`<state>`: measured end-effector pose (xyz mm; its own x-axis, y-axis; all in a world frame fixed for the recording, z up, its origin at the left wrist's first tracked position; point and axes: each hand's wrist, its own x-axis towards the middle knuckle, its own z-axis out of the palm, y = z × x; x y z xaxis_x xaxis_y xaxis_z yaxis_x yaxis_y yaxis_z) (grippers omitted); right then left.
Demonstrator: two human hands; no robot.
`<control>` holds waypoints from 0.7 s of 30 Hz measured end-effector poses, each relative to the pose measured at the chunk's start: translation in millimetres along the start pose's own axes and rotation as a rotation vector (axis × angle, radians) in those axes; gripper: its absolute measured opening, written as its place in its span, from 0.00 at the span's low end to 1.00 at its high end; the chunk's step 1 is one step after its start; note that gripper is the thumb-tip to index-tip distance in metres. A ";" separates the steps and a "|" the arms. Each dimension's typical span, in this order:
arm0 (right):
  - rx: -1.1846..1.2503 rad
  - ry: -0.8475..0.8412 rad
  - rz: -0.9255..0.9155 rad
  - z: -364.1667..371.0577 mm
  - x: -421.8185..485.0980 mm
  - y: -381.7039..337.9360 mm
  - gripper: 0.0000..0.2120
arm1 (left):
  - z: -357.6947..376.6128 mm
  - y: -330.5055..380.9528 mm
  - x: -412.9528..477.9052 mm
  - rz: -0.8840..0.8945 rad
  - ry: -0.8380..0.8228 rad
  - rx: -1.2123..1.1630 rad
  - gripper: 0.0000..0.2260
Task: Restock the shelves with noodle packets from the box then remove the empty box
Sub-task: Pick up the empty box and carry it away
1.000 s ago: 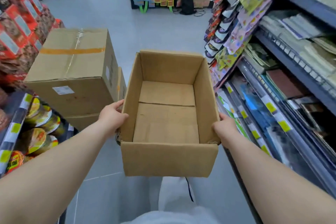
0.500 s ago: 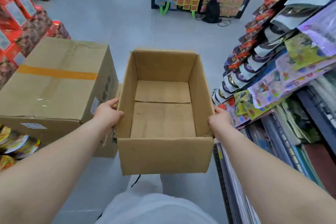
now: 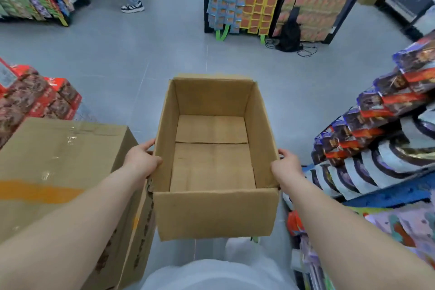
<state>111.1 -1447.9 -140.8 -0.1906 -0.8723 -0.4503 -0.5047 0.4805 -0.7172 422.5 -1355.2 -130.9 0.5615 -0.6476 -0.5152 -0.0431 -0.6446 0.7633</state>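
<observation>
Fingers of the left hand (image 3: 141, 160) curl over the top edge of the box's left wall, thumb outside; those of the right hand (image 3: 286, 165) wrap the right wall likewise, each hand closed on cardboard and nothing else. The opposed grip, set toward the near end of the side walls, appears chosen to carry the empty box (image 3: 211, 162) level and clear of the body. The box hangs in mid-air before the person's waist, above the grey floor (image 3: 117, 66), its open mouth facing up and its bare bottom flaps visible; no noodle packets lie inside, so restocking from it looks finished and removal is the step in hand. Its long axis runs directly away from the wearer, down the aisle. A larger sealed carton (image 3: 58, 172) stands just left of it; shelves of packets (image 3: 376, 148) flank the right, near the right forearm.
</observation>
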 end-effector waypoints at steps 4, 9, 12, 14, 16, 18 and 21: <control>-0.034 -0.100 -0.054 15.4 94.9 -59.5 0.20 | 25.9 40.1 54.2 -0.040 0.082 -0.059 0.28; -0.096 -0.237 -0.121 28.4 182.6 -133.6 0.22 | 47.2 73.4 100.4 -0.130 0.198 -0.130 0.30; -0.153 -0.305 -0.168 47.3 229.7 -184.6 0.20 | 53.2 94.0 124.6 -0.183 0.278 -0.179 0.30; -0.187 -0.336 -0.184 63.4 249.2 -215.0 0.19 | 53.2 104.3 134.5 -0.208 0.315 -0.215 0.30; -0.228 -0.394 -0.225 87.4 266.5 -241.4 0.19 | 47.3 109.6 151.5 -0.244 0.356 -0.256 0.29; -0.273 -0.442 -0.255 116.7 283.4 -267.0 0.19 | 38.2 111.1 173.6 -0.289 0.387 -0.293 0.29; -0.366 -0.505 -0.312 164.2 302.8 -302.9 0.20 | 21.7 110.1 208.8 -0.356 0.424 -0.346 0.29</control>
<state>344.5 -1842.7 -147.3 0.3796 -0.7727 -0.5087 -0.7406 0.0757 -0.6676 517.1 -1570.2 -162.9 0.7726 -0.1565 -0.6153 0.4348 -0.5759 0.6923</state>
